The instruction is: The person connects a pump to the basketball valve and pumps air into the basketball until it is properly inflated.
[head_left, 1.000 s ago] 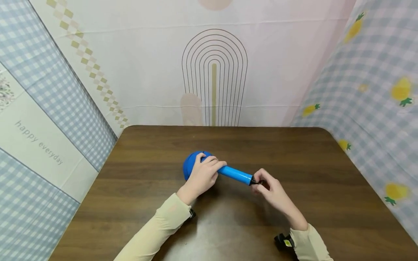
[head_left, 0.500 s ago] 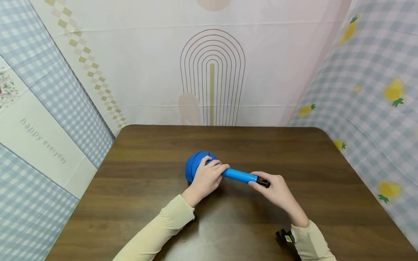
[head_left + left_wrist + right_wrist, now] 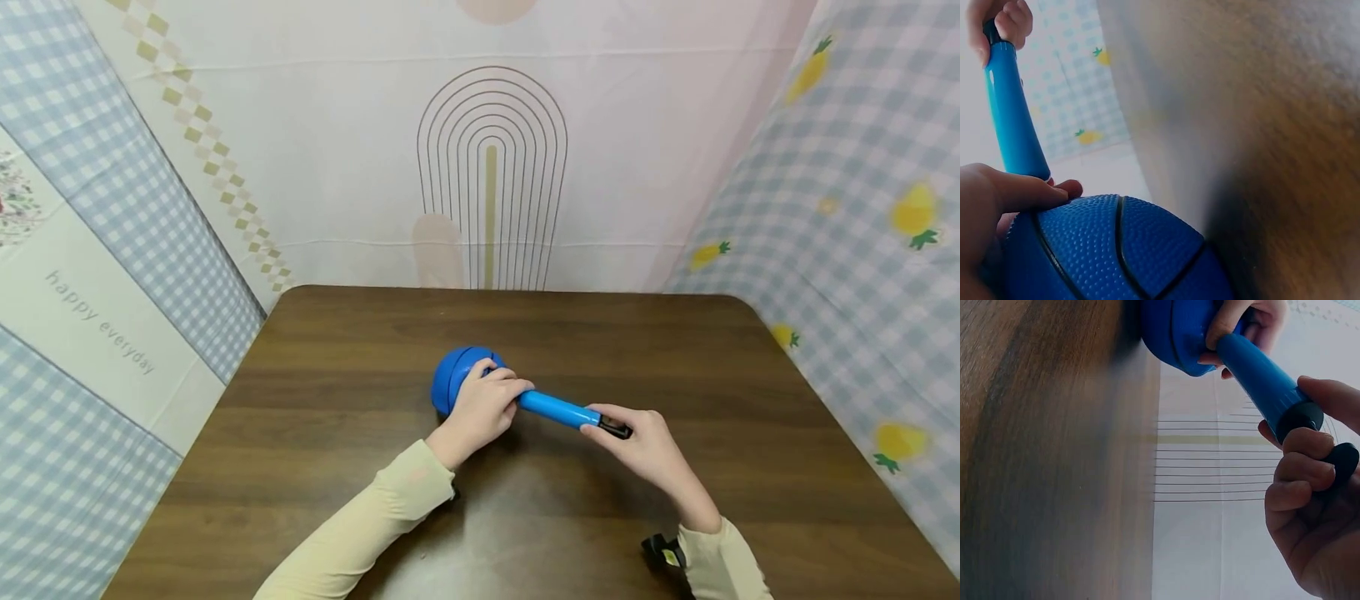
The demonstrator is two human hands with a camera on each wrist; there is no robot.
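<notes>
A blue ball with black seams (image 3: 452,383) rests on the table, a light-blue hand pump (image 3: 558,408) running from its right side. My left hand (image 3: 482,410) lies over the ball's right side, its fingers and thumb gripping the pump's front end there. Whether a needle sits in the ball is hidden by these fingers. At the pump's other end, my right hand (image 3: 643,442) holds the barrel's rim between thumb and forefinger. In the right wrist view its other fingers curl by the black handle (image 3: 1344,464), which sits close to the barrel. Pebbled texture shows on the ball in the left wrist view.
The dark wooden table (image 3: 360,325) has rounded far corners. A pale cloth with printed arches (image 3: 600,167) hangs behind it. Checked cloths hang at the left (image 3: 97,167) and the right (image 3: 840,275).
My right hand has shifted from pinching at the black end to holding the barrel's rim and handle. Ball, pump and both hands have moved slightly to the right.
</notes>
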